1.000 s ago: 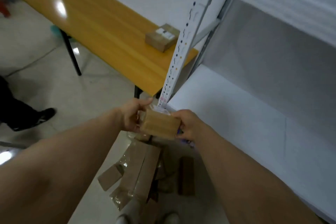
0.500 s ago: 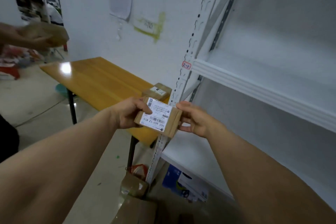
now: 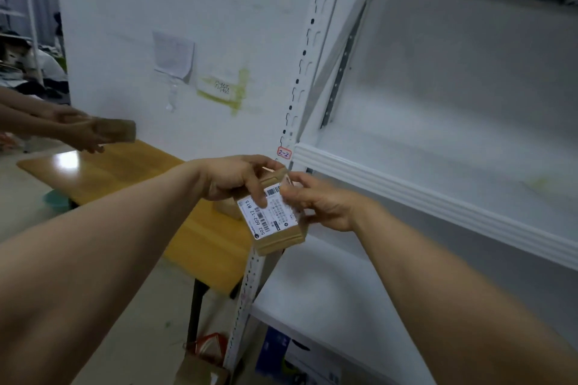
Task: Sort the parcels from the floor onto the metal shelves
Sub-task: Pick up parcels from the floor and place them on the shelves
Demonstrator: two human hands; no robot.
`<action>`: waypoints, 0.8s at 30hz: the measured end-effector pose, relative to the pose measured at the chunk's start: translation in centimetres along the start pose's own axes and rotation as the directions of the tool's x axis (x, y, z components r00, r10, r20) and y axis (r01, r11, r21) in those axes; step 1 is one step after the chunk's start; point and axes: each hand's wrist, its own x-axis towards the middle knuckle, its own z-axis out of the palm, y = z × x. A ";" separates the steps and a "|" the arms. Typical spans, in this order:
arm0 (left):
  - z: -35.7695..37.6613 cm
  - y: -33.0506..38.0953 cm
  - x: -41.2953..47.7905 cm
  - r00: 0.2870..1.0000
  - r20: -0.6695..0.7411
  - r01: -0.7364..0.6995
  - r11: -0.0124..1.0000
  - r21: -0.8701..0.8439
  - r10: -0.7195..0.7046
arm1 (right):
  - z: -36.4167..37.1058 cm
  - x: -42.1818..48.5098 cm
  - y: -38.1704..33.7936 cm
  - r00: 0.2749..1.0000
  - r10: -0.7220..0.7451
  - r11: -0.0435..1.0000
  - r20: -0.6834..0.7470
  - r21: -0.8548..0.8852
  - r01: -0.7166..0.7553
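A cardboard box lies on the wooden table beside metal shelves.

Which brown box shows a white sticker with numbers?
The parcel between the left hand and right hand; the other person's box looks plain brown.

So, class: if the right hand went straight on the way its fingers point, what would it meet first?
The right hand would press into the parcel it pinches, then likely the left hand; depth beyond is unclear.

Brown cardboard parcel w/ white label, black barcode & print. Shelves white; upright's tag red-edged. Surface yellow-orange wood. Wall white, yellow-green tape marks.
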 end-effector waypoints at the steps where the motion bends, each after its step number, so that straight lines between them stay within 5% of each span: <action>1: 0.0 0.3 0.1 1.000 -0.006 -0.024 1.000 -0.010 0.024 | -0.3 0.1 -0.3 0.999 0.015 0.999 -0.034 -0.030 -0.016; 6: 0.8 0.5 0.6 0.933 -0.334 -0.124 0.991 0.053 0.135 | -0.5 -0.4 -1.7 0.967 0.107 0.994 -0.233 0.001 -0.109; 13: 2.3 1.3 1.3 0.938 -0.237 -0.191 0.948 0.256 0.253 | -1.9 -1.0 -3.0 0.832 0.207 0.923 -0.515 0.386 0.010; 17: 4.2 2.2 2.2 0.904 -0.273 -0.227 0.910 0.347 0.329 | -2.7 -1.7 -3.3 0.828 0.196 0.862 -0.525 0.495 0.110; 21: 5.0 3.1 2.6 0.887 -0.319 -0.268 0.934 0.236 0.335 | -3.8 -3.0 -3.4 0.837 0.127 0.903 -0.532 0.410 0.124; 24: 4.4 3.8 2.2 0.912 -0.292 -0.287 0.957 0.045 0.288 | -5.6 -4.4 -3.1 0.777 0.126 0.915 -0.617 0.374 0.149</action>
